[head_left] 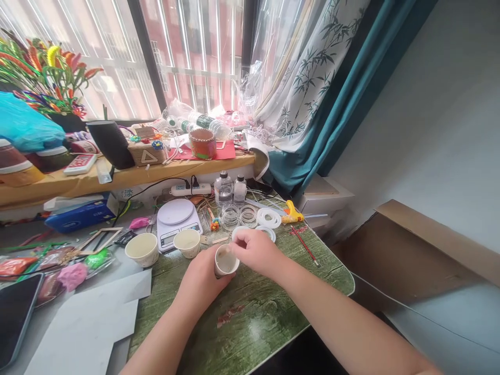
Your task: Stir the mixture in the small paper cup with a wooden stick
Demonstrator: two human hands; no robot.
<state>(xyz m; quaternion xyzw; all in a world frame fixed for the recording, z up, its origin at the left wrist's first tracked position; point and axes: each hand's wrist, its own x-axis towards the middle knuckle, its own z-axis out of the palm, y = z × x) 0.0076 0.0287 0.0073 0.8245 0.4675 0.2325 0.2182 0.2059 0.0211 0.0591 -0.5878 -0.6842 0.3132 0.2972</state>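
Note:
My left hand [203, 276] is wrapped around a small white paper cup [227, 272], which tilts toward me with a little cloudy content inside. Over the cup's rim, my right hand [255, 252] has its fingers pinched together; whatever they hold is hidden. Two more paper cups stand to the left, one [187, 243] close to my left hand and another [141, 250] farther off. Behind them sits a white kitchen scale [177, 221]. Clear ring moulds [230, 216] and white ring moulds [269, 218] lie beyond my right hand.
Two clear bottles with dark caps [224, 190] stand at the back, near a power strip [191, 189]. A yellow glue gun [292, 212] and a red pencil [304, 246] lie to the right. White sheets [89, 317] and a phone [17, 320] are at left.

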